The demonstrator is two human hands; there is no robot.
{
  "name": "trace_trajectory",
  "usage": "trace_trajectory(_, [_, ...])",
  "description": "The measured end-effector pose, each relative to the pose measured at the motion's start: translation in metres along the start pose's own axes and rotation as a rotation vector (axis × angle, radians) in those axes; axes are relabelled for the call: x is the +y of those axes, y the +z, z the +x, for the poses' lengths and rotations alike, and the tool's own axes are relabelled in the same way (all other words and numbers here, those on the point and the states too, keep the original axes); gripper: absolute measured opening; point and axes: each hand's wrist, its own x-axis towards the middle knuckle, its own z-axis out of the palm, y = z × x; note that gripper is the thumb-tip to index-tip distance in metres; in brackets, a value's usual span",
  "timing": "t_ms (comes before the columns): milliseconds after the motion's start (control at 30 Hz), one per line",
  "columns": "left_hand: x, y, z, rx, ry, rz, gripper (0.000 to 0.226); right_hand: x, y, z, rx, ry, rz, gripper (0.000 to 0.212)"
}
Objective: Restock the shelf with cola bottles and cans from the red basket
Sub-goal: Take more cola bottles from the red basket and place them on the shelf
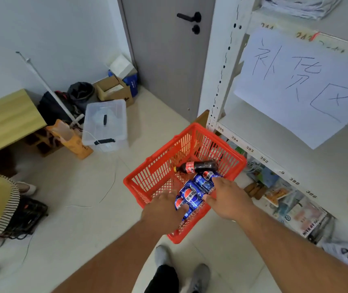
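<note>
A red basket stands on the floor beside the white shelf. Inside it lie a dark cola bottle with a red label and several blue Pepsi cans bunched together. My left hand reaches into the basket and its fingers curl round the nearest can at the left of the bunch. My right hand reaches in from the right, its fingers over the far cans and its thumb against the middle one. Whether the cans are lifted off the basket floor cannot be told.
A sheet of paper with handwriting hangs on the shelf. The lower shelf holds snack packets. A clear plastic bin, cardboard boxes, bags and a wooden desk line the left wall. A grey door is behind. Another person's striped sleeve is at left.
</note>
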Motion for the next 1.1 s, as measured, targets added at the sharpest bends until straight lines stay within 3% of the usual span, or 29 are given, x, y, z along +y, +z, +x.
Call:
trace_trajectory(333, [-0.036,-0.007,0.076,-0.046,0.029,-0.15,0.07,-0.013,-0.012,0.067,-0.054,0.033,-0.117,0.076])
trace_trajectory(633, [-0.038,0.005,0.128,-0.115,-0.021,-0.139,0.077,-0.008,-0.015,0.148,-0.114,-0.025,-0.244,0.068])
trace_trajectory(1100, [-0.011,0.057,0.226,-0.198,-0.153,-0.27,0.074,0.03,0.05,0.299,-0.285,-0.123,-0.311,0.059])
